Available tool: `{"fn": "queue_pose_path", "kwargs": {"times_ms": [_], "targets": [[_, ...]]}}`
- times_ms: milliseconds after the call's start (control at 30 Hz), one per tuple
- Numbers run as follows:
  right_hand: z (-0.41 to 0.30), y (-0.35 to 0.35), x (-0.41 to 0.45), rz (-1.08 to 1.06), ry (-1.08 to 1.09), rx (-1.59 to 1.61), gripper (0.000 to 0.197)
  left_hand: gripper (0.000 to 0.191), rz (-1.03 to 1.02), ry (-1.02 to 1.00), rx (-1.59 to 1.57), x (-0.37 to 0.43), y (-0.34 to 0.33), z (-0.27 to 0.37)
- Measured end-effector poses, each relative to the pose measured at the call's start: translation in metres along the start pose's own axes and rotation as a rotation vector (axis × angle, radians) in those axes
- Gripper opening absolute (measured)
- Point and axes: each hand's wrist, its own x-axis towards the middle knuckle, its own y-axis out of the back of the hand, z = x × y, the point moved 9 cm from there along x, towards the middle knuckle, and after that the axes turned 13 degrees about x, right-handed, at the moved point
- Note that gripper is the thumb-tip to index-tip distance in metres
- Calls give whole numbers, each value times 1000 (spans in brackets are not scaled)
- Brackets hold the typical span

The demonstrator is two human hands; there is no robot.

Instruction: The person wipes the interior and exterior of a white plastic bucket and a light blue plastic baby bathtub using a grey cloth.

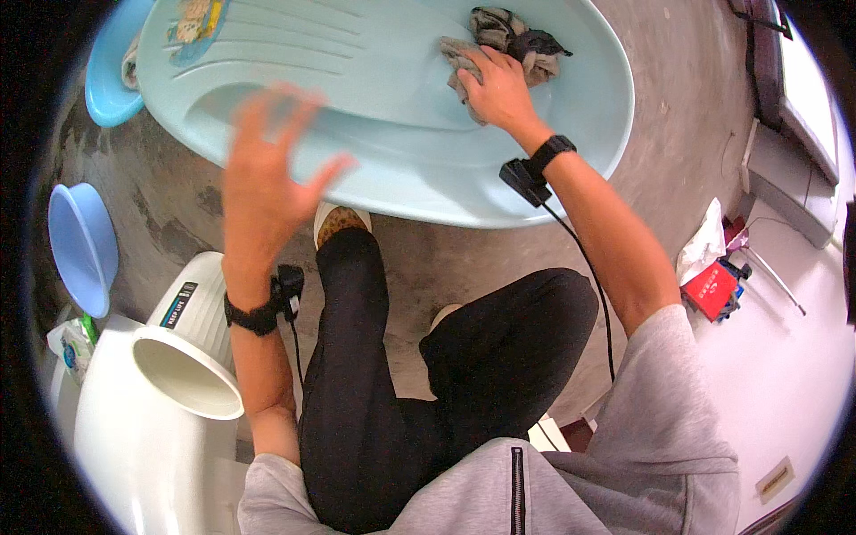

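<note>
A light-blue plastic baby bathtub (408,157) stretches across the floor before me. Near its right end lies a crumpled bundle of wet-looking grey and black cloth (461,50). My right hand (498,90) is on this cloth with the fingers curled into its folds; the fingertips are partly hidden. Blurred by motion, my left hand (271,167) hovers over the tub's near left rim, fingers spread and holding nothing. Each wrist wears a black strap with a small cabled device.
A blue basin (100,100) with a light cloth stands behind the tub's left end. Another blue basin (83,247) leans at the left. Beside my left arm, a white bucket (194,334) lies tilted. At right, a red packet (712,291) sits among small items.
</note>
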Motion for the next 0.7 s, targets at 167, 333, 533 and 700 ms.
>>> {"fn": "queue_pose_path", "kwargs": {"times_ms": [167,333,533,700], "targets": [[19,5,15,-118,-51,67,56,60,-430,-363,-135,-38,-67,98],[36,14,-2,-154,-173,295,53,47,-320,-365,-30,-47,-84,115],[-3,14,-64,91,-214,253,58,46,-277,-376,-63,-48,-86,114],[27,15,-22,133,-401,447,53,47,-230,-455,-59,-52,-91,116]]}}
